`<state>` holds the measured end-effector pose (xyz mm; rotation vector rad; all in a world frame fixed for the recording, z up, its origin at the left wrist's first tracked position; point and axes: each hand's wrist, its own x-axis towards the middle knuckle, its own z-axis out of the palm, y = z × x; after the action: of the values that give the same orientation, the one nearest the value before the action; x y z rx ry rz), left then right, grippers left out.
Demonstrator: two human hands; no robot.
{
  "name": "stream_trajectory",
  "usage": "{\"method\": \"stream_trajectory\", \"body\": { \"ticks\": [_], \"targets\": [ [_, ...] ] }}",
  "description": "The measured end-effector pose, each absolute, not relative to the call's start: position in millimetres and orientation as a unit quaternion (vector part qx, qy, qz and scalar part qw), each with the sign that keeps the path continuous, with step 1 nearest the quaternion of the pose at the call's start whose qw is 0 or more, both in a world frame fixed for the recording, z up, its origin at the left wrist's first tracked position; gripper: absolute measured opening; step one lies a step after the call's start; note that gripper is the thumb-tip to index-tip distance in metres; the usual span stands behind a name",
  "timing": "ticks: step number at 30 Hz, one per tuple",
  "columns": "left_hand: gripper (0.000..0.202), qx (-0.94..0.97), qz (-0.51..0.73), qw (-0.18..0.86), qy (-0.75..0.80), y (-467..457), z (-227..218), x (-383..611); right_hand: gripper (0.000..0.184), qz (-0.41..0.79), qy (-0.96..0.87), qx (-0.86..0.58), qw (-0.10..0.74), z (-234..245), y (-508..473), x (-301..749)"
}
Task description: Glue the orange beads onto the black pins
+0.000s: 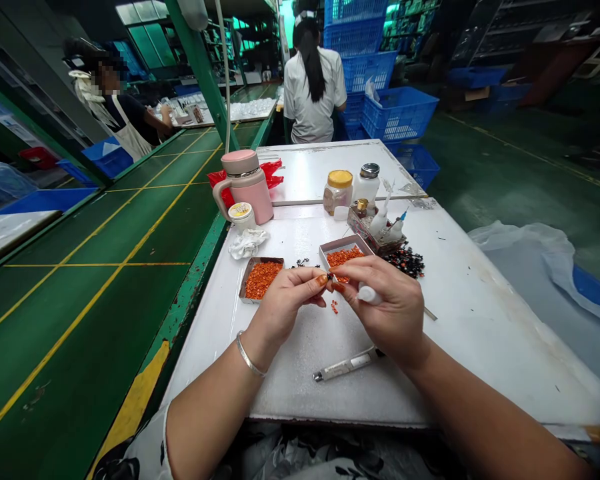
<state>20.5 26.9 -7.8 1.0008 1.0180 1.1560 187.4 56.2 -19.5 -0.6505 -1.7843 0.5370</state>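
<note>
A tiny dark piece (329, 276) is pinched by the left hand (283, 310), a squeeze bottle (367, 295) clamped in the right hand (387, 310). A slip could drop it.

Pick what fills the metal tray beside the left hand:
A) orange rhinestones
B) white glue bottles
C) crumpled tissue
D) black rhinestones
A: the shallow metal tray beside the left hand is heaped with orange rhinestones.
</note>
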Motion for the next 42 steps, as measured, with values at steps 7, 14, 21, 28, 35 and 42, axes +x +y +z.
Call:
{"method": "stream_trajectory", "body": {
  "ticks": [7,14,21,28,35,42],
  "targets": [
    [0.021,0.459,0.497,0.582,0.451,25.9,-7.7,21.5,0.027,0.224,-0.757,-0.281,0.545,-18.3,56.0,186.8],
    [0.020,0.523,0.497,0.515,0.462,25.3,-5.8,22.2,0.025,0.235,-0.752,-0.297,0.540,-19.2,56.7,188.0],
    [0.021,0.572,0.487,0.448,0.484,23.3,-3.6,22.8,0.027,0.211,-0.747,-0.292,0.559,-18.0,54.4,186.4],
    [0.020,0.609,0.480,0.401,0.488,23.2,-1.8,22.9,0.019,0.172,-0.760,-0.276,0.562,-16.9,53.3,186.9],
    [0.020,0.602,0.483,0.401,0.493,22.5,-3.5,21.9,0.016,0.147,-0.762,-0.265,0.572,-15.4,55.5,186.5],
    [0.021,0.608,0.481,0.392,0.495,22.3,-3.2,21.9,0.020,0.188,-0.754,-0.283,0.563,-16.3,56.1,188.5]
  ]
}}
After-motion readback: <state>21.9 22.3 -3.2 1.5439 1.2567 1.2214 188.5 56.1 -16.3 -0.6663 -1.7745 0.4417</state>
